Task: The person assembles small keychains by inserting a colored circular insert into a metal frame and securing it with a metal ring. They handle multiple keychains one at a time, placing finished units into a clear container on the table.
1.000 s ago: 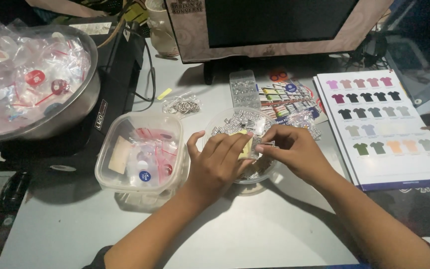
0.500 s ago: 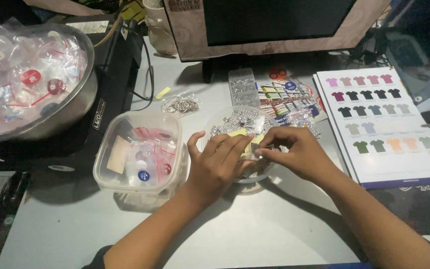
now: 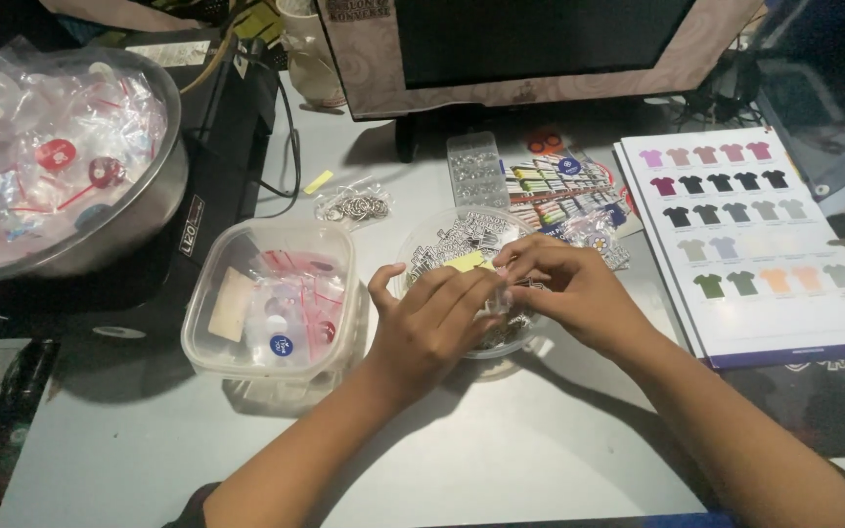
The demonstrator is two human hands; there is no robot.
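- Left hand (image 3: 432, 328) over round clear tub (image 3: 442, 240) at frame centre, fingers curled, fingertips pinching a small yellow tag (image 3: 466, 261); grip grasping it.
- Right hand (image 3: 569, 293) coming in from 3 o'clock, fingertips meeting the left ones at the same tag; grip pinched on a small piece, exact hold too small to tell.
- Tub full of small silver metal charms, on grey bench (image 3: 501, 450), partly hidden under both hands.
- Square clear container (image 3: 276, 298) at 9 o'clock of tub, just beside it, holding small bags and round badges.
- Loose bag of metal rings (image 3: 352, 205) at 11 o'clock of tub, near.
- Clear plastic tray (image 3: 474, 171) at 12 o'clock, in front of monitor (image 3: 540, 44).
- Shirt colour chart (image 3: 755, 235) at 3 o'clock, flat on bench, well apart from hands.
- Printed sticker sheet (image 3: 564, 186) between tub and chart, at 1 o'clock.
- Big steel bowl (image 3: 134, 210) at far 10 o'clock, full of bagged badges.
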